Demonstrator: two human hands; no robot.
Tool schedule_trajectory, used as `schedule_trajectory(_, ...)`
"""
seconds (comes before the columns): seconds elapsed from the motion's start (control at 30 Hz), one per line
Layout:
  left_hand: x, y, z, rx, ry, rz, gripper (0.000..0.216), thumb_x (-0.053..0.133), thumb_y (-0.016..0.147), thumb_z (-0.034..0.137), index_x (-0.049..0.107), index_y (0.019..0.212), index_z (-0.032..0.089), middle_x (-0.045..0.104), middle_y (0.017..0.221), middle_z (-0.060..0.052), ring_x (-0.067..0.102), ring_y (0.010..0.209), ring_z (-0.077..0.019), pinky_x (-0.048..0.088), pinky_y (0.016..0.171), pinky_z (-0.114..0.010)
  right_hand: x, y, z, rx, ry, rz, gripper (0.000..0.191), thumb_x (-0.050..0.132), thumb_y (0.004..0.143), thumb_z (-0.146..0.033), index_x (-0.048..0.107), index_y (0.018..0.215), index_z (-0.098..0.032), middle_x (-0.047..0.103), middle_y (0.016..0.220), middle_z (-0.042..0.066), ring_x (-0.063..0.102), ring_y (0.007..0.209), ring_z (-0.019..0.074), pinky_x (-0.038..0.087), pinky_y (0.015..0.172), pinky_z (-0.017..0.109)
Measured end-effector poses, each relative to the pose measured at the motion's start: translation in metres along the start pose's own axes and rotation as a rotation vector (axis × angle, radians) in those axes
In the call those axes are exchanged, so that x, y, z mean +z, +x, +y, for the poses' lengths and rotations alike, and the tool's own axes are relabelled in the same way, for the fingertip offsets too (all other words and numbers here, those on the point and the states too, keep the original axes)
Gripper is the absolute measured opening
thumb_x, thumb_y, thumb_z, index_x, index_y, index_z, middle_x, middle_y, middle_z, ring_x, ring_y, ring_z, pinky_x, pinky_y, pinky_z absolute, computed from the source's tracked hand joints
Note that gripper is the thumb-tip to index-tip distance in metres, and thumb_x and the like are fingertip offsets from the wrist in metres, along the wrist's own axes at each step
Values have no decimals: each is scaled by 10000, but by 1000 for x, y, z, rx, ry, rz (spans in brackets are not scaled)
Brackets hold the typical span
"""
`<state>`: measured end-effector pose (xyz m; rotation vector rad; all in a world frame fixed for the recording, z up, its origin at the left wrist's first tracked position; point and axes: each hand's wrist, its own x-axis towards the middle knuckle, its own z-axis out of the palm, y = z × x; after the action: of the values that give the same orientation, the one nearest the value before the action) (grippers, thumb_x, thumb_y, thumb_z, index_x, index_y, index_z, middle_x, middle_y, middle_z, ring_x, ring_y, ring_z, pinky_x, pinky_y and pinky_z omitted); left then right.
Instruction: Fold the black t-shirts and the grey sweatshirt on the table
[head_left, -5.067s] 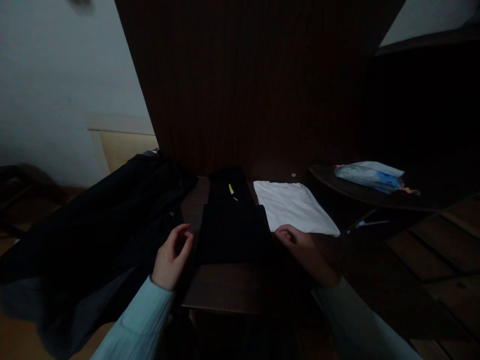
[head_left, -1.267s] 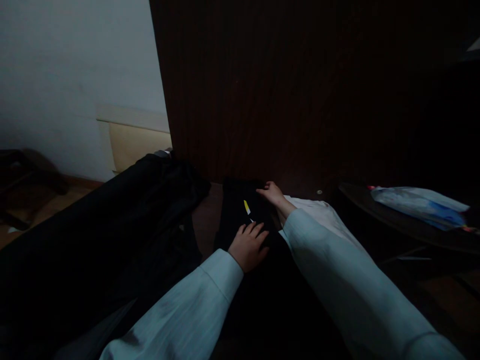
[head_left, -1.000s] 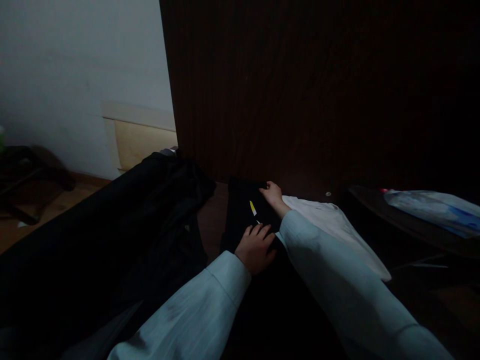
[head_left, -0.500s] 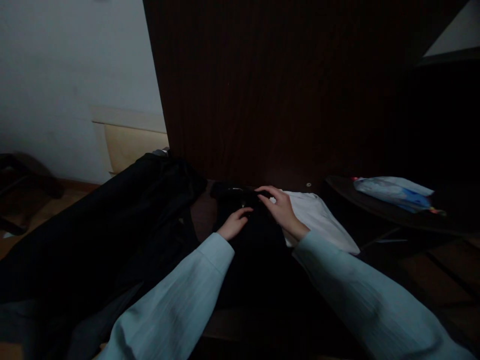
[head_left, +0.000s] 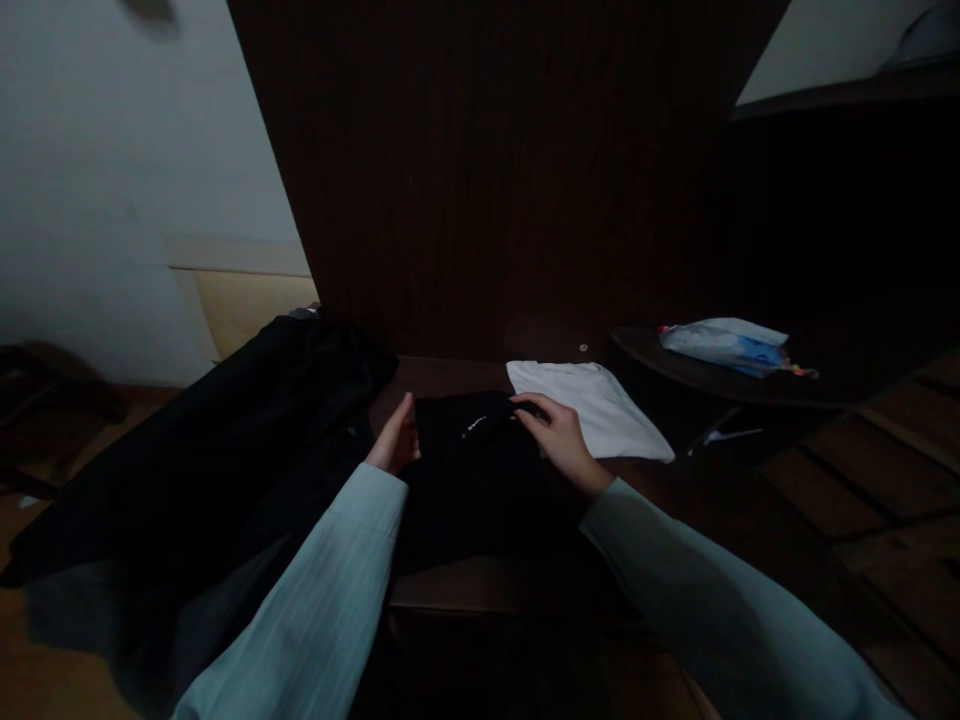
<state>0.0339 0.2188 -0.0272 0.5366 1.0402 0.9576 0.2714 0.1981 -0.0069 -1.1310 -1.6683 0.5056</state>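
Observation:
A folded black garment [head_left: 472,470] lies on a dark wooden table [head_left: 465,585], with a small white mark near its far edge. My left hand [head_left: 395,443] rests against the garment's left edge with fingers together and straight. My right hand [head_left: 553,436] pinches the garment's far right corner. Both arms wear pale blue sleeves. A folded white garment [head_left: 592,410] lies just right of the black one.
A heap of dark clothing [head_left: 195,480] covers the left side. Behind stands a dark wooden panel [head_left: 487,180]. A round dark shelf [head_left: 720,375] at the right carries a blue and white plastic packet [head_left: 724,345]. White wall at the left.
The far half of the black garment has been folded toward me, hiding its yellow tag. My left hand slid from its top to its left edge; my right hand came nearer with the cloth.

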Motion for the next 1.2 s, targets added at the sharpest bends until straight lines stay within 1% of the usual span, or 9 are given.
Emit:
schedule_trajectory(0.13,13,-25,9,121,276,46,309,764,519,278,584,727,137,613,612,7,559,520,-103,393,479,-196,-4,13,-15,-63,-44,49,166,549,750,-280,644,857,-196,675,845,20,616,804,175,472,744,296)
schedule_trajectory(0.23,27,-38,31,285,235,132,266,739,536,179,561,726,121,578,585,24,527,482,-76,385,469,-183,-11,26,-31,-120,-72,84,166,551,747,-265,645,861,-189,674,855,25,611,791,169,467,725,289)
schedule_trajectory(0.33,40,-51,51,406,136,247,290,670,617,115,545,878,113,556,597,29,502,446,-60,388,447,-175,-20,33,-45,-148,-101,98,177,550,747,-262,641,880,-189,669,885,28,604,777,161,464,694,283)
schedule_trajectory(0.47,50,-73,56,443,153,187,359,582,684,78,543,1033,155,566,666,17,473,402,-43,361,384,-156,-32,26,-60,-171,-143,80,163,542,751,-249,639,868,-191,667,894,24,599,733,146,461,659,271)
schedule_trajectory(0.57,47,-90,45,419,200,103,215,573,689,104,628,893,140,589,705,-1,472,424,-31,346,368,-133,-41,10,-65,-183,-175,35,152,541,749,-228,637,860,-193,670,879,21,607,747,149,465,653,265)
schedule_trajectory(0.7,37,-109,20,385,236,116,141,646,635,202,656,755,129,605,744,-10,479,473,-40,364,367,-131,-49,-22,-63,-194,-228,-47,144,536,749,-202,626,861,-199,674,848,16,615,760,153,477,679,270)
schedule_trajectory(0.87,19,-116,-29,342,341,141,271,690,585,307,638,809,165,585,707,16,485,457,-51,405,378,-156,-47,-66,-44,-228,-306,-224,142,501,754,-150,593,855,-192,660,823,29,614,766,152,480,716,276)
schedule_trajectory(1.0,-1,-110,-65,279,470,150,352,665,585,385,625,856,165,588,665,20,454,367,-41,352,332,-157,-44,-92,-26,-222,-372,-355,170,482,739,-99,561,853,-195,637,831,34,597,786,155,474,725,285)
schedule_trajectory(1.2,-11,-108,-76,323,632,124,407,609,599,465,642,872,165,519,522,52,366,315,-35,256,306,-157,-42,-107,-21,-159,-431,-424,158,483,725,-74,532,810,-197,603,821,41,543,801,180,451,714,324)
